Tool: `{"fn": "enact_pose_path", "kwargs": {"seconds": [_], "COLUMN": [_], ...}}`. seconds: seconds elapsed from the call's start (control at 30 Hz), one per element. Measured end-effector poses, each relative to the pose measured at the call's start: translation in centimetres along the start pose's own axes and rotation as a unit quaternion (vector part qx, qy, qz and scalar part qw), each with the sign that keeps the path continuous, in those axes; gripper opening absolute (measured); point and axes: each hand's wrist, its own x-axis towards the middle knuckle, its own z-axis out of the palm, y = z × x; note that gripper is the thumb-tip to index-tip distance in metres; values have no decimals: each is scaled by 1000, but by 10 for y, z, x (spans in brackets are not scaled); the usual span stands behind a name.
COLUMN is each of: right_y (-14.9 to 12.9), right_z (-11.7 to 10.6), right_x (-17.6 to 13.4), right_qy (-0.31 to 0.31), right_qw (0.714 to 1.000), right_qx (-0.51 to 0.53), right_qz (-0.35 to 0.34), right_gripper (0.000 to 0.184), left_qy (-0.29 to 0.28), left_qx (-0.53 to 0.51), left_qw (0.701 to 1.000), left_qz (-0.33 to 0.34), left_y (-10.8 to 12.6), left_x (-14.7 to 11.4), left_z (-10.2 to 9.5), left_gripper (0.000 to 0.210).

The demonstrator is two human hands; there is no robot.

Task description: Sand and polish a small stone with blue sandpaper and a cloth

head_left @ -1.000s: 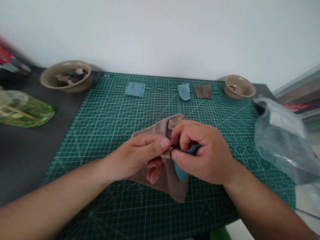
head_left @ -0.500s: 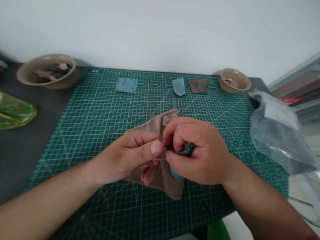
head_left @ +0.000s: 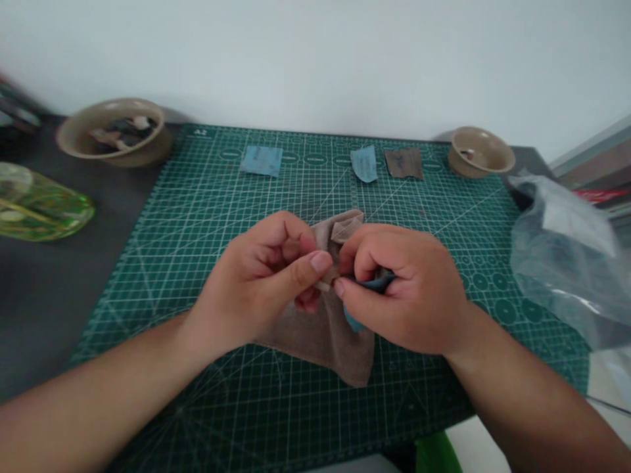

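A brown piece of cloth (head_left: 315, 328) hangs beneath and between my two hands, over the green cutting mat. My right hand (head_left: 404, 289) is closed, with thumb and forefinger pinching a fold of dark blue cloth (head_left: 377, 282) at the brown cloth's upper part. A lighter blue bit (head_left: 352, 320) shows below that thumb. My left hand (head_left: 261, 282) has thumb and curled fingers pressed together just beside the right fingertips. What sits in that pinch is too small and blurred to name.
The green cutting mat (head_left: 197, 217) covers the table. On it lie two light blue patches (head_left: 262, 161) and a brown patch (head_left: 404, 163). A bowl of scraps (head_left: 116, 157) stands left, a smaller bowl (head_left: 478, 172) right. A green-yellow bottle (head_left: 49, 203) and a plastic bag (head_left: 566, 263) flank the mat.
My left hand has lifted slightly and turned, its fingers curling more above the cloth. My right hand keeps its pinch. The whole view has shifted a little.
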Motion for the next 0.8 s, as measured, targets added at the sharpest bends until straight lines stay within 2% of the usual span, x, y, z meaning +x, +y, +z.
{"fn": "enact_pose_path", "kwargs": {"seconds": [0.1,0.17,0.23,0.3,0.37,0.6,0.8], "right_y": [-1,-2,-3,-3,-3,-2,-3], "right_z": [-1,-3,-4,-6,-6,-5,-4], "right_x": [1,1,1,2,2,2,2], "right_qy": [5,6,1,-6,-17,-67,-62], "right_qw": [1000,999,999,998,997,987,987], "right_qx": [-2,0,4,10,13,13,13], "right_qz": [22,38,49,57,70,144,146], "right_gripper": [30,30,29,29,29,25,22], "left_qy": [12,-3,-18,-24,-26,-45,-70], "left_qx": [120,185,221,248,280,382,373], "left_qw": [989,975,961,950,936,877,882], "left_qz": [85,126,163,190,210,287,279], "left_y": [4,6,6,4,2,-7,-8], "left_x": [-4,-8,-10,-11,-11,-6,-6], "left_z": [1,0,-1,-2,-2,-4,-5], "left_gripper": [16,14,11,17,21,13,14]}}
